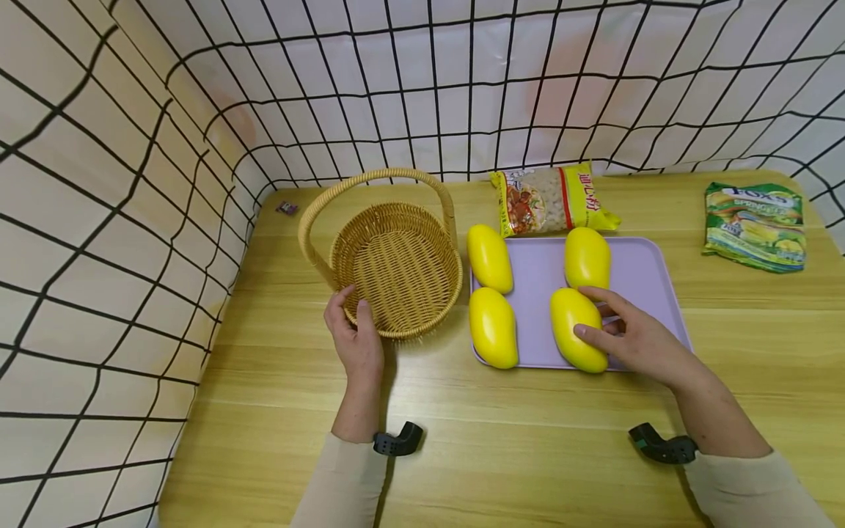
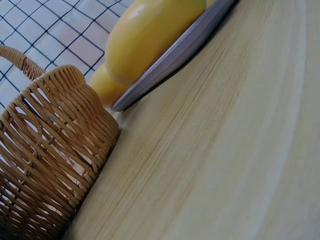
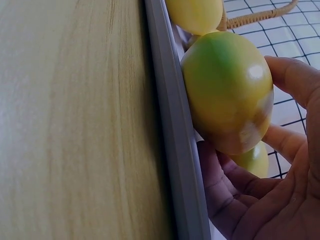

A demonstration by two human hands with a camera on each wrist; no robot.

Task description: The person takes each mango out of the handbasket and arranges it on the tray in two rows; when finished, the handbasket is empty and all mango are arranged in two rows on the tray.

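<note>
A round wicker basket (image 1: 396, 279) with a tall arched handle stands on the table, nothing inside it. My left hand (image 1: 356, 345) holds its near left rim, close to the handle's base. On a lilac tray (image 1: 536, 308) to the right lie several yellow mangoes, two at the left side and two at the right. My right hand (image 1: 643, 341) holds the near right mango (image 1: 576, 330), thumb and fingers around its right side. In the right wrist view that mango (image 3: 227, 95) shows a green patch, and fingers curl beneath it.
Behind the tray lies a yellow food bag (image 1: 551, 199) with a clear window. A green Fox's candy bag (image 1: 755, 227) is at the far right. Near the back left corner sits a small purple wrapped piece (image 1: 287, 208). White walls with black grid lines (image 1: 396, 88) enclose the table.
</note>
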